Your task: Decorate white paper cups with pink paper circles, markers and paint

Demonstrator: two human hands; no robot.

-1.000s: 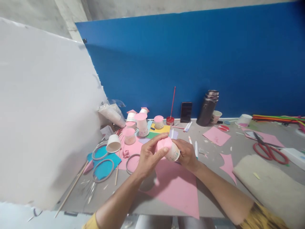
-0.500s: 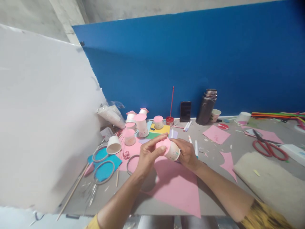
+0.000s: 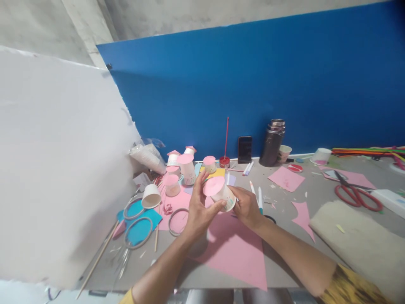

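Between my two hands is a small white paper cup (image 3: 228, 196), turned bottom up and tilted, with coloured marks near its rim. A round pink paper disc (image 3: 214, 186) sits on its upturned base. My left hand (image 3: 201, 211) grips the cup from the left, thumb across its front and fingers behind the disc. On the other side, my right hand (image 3: 248, 207) closes on the rim. Beneath them lies a large pink sheet (image 3: 236, 253). Several pink-topped paper cups, such as a tall one (image 3: 186, 169), stand farther back to the left.
Blue sheets with grey rings (image 3: 138, 232), a loose paper cup (image 3: 151, 196) and thin sticks lie left. Markers (image 3: 260, 200), a dark flask (image 3: 272, 143) and a phone (image 3: 244, 149) are behind. Red-handled scissors (image 3: 357, 198) and a beige cloth (image 3: 357, 240) lie right.
My left hand has shifted from over the pink disc to the cup's side, its thumb now lower on the wall. The disc shows more fully and the cup sits more upright.
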